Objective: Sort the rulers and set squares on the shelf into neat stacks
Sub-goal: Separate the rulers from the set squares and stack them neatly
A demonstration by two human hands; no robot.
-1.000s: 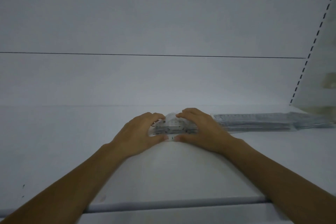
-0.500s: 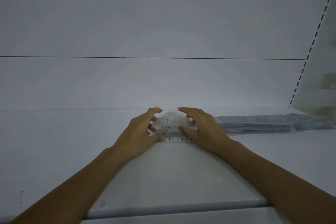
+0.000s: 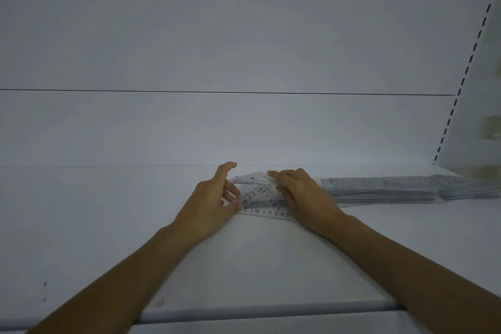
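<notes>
Left hand (image 3: 214,199): reaches in from the near left, palm turned right; thumb and curled middle fingers pinch the left edge of the set squares (image 3: 260,196), index finger raised free
Right hand (image 3: 302,194): reaches in from the near right, back up; fingers curl over the right side of the set squares, index tip on their lifted far edge; thumb hidden
Spread of hands: narrow, with only the set squares between them
Set squares: clear, at least two; one lies flat on the shelf (image 3: 108,225) with its scale along the near edge, one is tilted above it; exact count cannot be told
Rulers (image 3: 385,187): one long flat stack of clear ones, count not readable
Where: set squares mid-shelf, between both hands and held by both; rulers just right of the right hand, running off to the right
Shelf: white, pale rail (image 3: 271,312) at its near edge, slotted upright (image 3: 471,57) at far right
</notes>
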